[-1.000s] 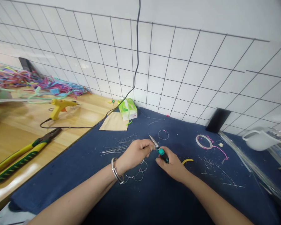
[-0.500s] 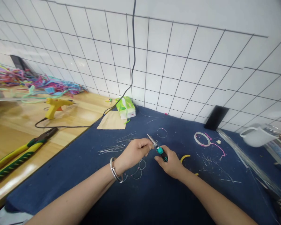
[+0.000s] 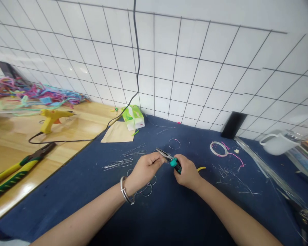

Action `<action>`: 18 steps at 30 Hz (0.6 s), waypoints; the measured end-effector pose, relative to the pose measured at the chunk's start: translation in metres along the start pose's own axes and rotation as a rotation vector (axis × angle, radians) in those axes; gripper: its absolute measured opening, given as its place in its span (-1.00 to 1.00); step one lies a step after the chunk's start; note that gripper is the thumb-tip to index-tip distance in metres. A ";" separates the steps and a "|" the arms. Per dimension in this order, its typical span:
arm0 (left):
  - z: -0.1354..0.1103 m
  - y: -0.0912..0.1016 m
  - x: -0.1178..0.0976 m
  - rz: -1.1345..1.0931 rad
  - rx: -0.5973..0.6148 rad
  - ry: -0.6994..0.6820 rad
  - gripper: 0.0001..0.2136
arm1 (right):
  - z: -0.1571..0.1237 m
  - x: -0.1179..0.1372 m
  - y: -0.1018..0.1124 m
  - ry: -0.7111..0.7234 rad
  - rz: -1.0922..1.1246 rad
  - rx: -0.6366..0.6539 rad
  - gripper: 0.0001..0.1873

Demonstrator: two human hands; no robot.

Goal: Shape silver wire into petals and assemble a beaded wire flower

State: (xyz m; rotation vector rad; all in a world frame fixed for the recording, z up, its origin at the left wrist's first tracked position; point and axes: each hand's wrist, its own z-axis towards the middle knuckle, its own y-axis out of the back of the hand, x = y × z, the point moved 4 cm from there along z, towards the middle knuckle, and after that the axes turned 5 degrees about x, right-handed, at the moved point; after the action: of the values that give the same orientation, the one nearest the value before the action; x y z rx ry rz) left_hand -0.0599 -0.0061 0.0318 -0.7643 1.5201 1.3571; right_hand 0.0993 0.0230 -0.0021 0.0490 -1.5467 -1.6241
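My right hand [image 3: 188,172] is wrapped round the dark and teal handles of needle-nose pliers [image 3: 173,162]. Their metal jaws point up and left, close to the fingertips of my left hand [image 3: 145,168]. Thumb and forefinger of that hand are pinched together, apparently on thin wire that is mostly hidden. Below my left wrist lie several linked wire rings [image 3: 151,187] with tiny pink beads. Beyond the pliers a single wire ring [image 3: 174,144] rests on the dark blue cloth [image 3: 164,212]. Straight wire pieces [image 3: 119,164] are spread left of my left hand.
At left are a yellow glue gun [image 3: 50,119], large green-and-yellow pliers [image 3: 23,171] and a tangle of pipe cleaners [image 3: 38,94]. A tissue pack [image 3: 133,118] sits at the back. Rightward are a ring-shaped spool [image 3: 219,149], wire scraps [image 3: 228,173] and a white mug [image 3: 279,143].
The pliers' jaws have swung leftward and now lie nearer my left fingertips. My right fingers have closed further round the handles. The whole view has shifted slightly.
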 end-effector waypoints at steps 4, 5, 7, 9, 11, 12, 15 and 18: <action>0.000 0.000 -0.001 -0.087 -0.033 -0.064 -0.80 | -0.003 0.009 -0.005 -0.049 0.173 0.016 -0.71; 0.000 0.001 -0.001 -0.117 -0.036 -0.071 -0.81 | -0.003 0.011 -0.007 -0.065 0.226 0.023 -0.73; 0.001 0.002 -0.001 -0.172 -0.033 -0.075 -0.81 | -0.003 0.013 -0.013 -0.097 0.330 0.036 -0.78; 0.003 0.003 0.000 -0.223 -0.030 -0.068 -0.81 | -0.002 0.013 -0.019 -0.121 0.413 0.046 -0.81; 0.004 0.003 0.000 -0.264 -0.029 -0.055 -0.82 | -0.001 0.013 -0.023 -0.131 0.458 0.043 -0.83; 0.004 0.003 0.001 -0.281 -0.026 -0.050 -0.83 | -0.001 0.013 -0.024 -0.132 0.468 0.037 -0.82; 0.003 0.003 0.001 -0.297 -0.008 -0.038 -0.84 | -0.002 0.013 -0.027 -0.121 0.469 0.016 -0.78; 0.000 0.004 0.001 -0.261 -0.005 -0.002 -0.85 | -0.005 0.015 -0.028 -0.108 0.451 0.006 -0.74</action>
State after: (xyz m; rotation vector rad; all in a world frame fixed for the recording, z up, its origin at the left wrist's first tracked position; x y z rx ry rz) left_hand -0.0641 -0.0051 0.0324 -0.9289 1.3620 1.1665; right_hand 0.0774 0.0055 -0.0186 -0.3648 -1.5101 -1.2794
